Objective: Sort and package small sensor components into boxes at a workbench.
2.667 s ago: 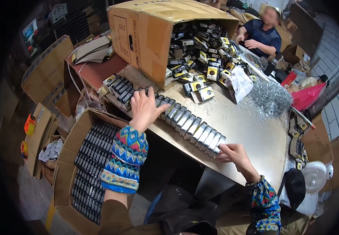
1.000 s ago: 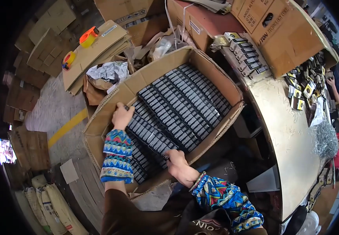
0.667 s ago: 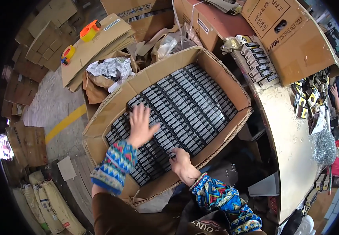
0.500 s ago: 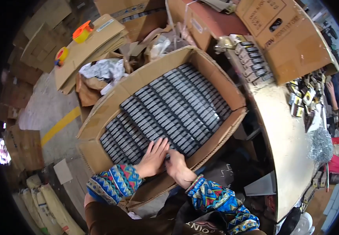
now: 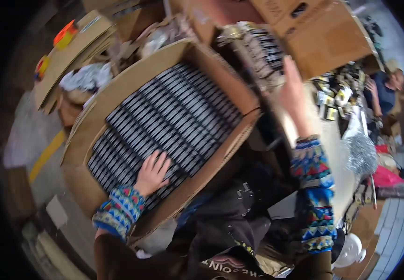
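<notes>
A large open carton (image 5: 94, 119) stands in front of me, packed with tight rows of small flat black-and-grey packs (image 5: 169, 112). Those in the middle and far rows sit higher than those at the near left. My left hand (image 5: 153, 173) lies on the packs near the carton's near side, fingers outstretched. My right hand (image 5: 295, 93) is raised over the worktable on the right, its fingers extended and somewhat blurred. Beside its fingertips is a row of similar small packs (image 5: 267, 49); whether they touch cannot be made out. Nothing shows in either hand.
Loose small boxes (image 5: 339, 91) lie heaped on the worktable (image 5: 335, 144), near a tangle of silvery material (image 5: 360, 156). A big carton (image 5: 330, 42) stands behind. Flattened cardboard (image 5: 78, 51) with tape dispensers (image 5: 65, 35) is at far left. Another person (image 5: 386, 93) is at far right.
My right hand has left the carton and moved right and up to the packs on the worktable. My left hand stays on the packed rows. The view has shifted right.
</notes>
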A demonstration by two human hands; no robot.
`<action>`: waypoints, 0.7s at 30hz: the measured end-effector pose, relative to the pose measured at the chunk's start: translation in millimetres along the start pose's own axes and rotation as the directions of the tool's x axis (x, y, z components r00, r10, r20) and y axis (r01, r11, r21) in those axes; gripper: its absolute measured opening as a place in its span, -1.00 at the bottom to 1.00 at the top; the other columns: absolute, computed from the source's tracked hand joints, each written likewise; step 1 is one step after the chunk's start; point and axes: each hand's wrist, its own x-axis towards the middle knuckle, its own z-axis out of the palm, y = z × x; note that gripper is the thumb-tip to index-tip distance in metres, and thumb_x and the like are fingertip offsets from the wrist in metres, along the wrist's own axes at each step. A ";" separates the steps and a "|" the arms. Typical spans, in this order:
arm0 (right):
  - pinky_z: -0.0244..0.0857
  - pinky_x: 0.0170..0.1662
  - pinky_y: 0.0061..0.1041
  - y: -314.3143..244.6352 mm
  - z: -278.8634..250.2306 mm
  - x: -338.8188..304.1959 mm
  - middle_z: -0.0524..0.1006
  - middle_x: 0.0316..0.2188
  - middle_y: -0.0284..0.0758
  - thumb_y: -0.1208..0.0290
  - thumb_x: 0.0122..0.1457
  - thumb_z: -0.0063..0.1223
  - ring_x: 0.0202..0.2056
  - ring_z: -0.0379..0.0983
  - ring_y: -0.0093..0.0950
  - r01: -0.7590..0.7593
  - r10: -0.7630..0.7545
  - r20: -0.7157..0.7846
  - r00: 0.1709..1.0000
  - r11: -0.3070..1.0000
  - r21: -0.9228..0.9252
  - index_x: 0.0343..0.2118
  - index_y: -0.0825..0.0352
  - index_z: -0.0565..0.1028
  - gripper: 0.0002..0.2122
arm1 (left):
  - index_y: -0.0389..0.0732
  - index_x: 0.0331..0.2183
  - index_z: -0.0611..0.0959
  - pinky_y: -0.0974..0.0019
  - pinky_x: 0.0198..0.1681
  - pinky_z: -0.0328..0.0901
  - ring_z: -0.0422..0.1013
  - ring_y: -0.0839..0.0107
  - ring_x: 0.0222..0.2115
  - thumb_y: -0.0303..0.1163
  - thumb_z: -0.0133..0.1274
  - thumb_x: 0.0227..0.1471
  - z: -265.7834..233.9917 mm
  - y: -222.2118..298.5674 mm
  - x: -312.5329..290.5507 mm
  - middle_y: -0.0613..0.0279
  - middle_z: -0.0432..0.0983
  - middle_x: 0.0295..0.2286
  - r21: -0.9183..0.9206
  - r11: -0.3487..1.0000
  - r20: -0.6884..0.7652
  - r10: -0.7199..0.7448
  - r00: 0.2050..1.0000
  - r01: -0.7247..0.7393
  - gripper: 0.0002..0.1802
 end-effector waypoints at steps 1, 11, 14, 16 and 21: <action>0.09 0.26 -0.27 -13.5 21.4 4.9 0.33 0.14 0.00 0.77 -0.02 -0.25 0.19 0.22 -0.12 0.048 -0.049 0.007 0.999 0.990 0.129 0.22 0.37 0.21 -0.37 | -0.28 0.09 0.38 -0.10 0.18 0.08 0.08 -0.12 0.17 -0.14 0.34 -0.30 -0.6 0.9 -15.8 -0.08 0.17 0.15 -0.008 0.998 0.028 -0.056 0.998 0.057 -0.10; 0.28 0.01 -0.29 -104.7 -48.9 -12.4 0.46 -0.13 -0.19 0.58 0.02 0.11 -0.05 0.36 -0.22 0.246 -0.201 0.188 0.961 0.934 -0.260 -0.05 0.30 0.45 -0.64 | -0.24 0.08 0.41 -0.03 0.17 0.13 0.09 -0.06 0.18 -0.05 0.37 -0.35 1.9 2.3 -14.7 -0.03 0.19 0.16 0.037 0.998 -0.006 -0.060 0.998 0.060 -0.05; 0.41 -0.20 -0.35 -184.8 -34.1 -42.5 0.52 -0.29 -0.26 0.55 -0.16 0.22 -0.25 0.45 -0.26 0.148 -0.329 0.369 0.869 0.885 0.442 -0.14 0.28 0.49 -0.59 | -0.22 0.09 0.40 -0.02 0.18 0.11 0.08 -0.05 0.19 -0.08 0.38 -0.38 0.1 4.3 -23.1 -0.01 0.18 0.16 -0.004 0.995 0.038 -0.100 0.994 0.100 -0.04; 0.46 -0.26 -0.42 -231.5 -3.3 -69.9 0.47 -0.34 -0.31 0.51 -0.16 0.08 -0.23 0.44 -0.32 0.256 -0.638 0.326 0.698 0.647 0.719 -0.30 0.29 0.48 -0.74 | -0.17 0.08 0.42 0.01 0.20 0.08 0.08 0.00 0.21 -0.05 0.23 -0.17 13.9 -1.5 -21.1 0.02 0.19 0.17 0.101 0.993 -0.016 -0.053 0.998 0.054 -0.21; 0.42 -0.35 -0.34 -289.5 69.7 -111.1 0.45 -0.32 -0.24 0.55 -0.15 0.16 -0.28 0.50 -0.31 0.323 -0.748 0.580 0.321 0.663 0.676 -0.35 0.35 0.49 -0.78 | -0.12 0.07 0.44 0.07 0.22 0.07 0.06 0.07 0.23 -0.27 -0.08 0.08 15.0 -0.8 -18.3 0.07 0.17 0.19 0.119 0.989 0.014 -0.090 0.996 0.088 -0.51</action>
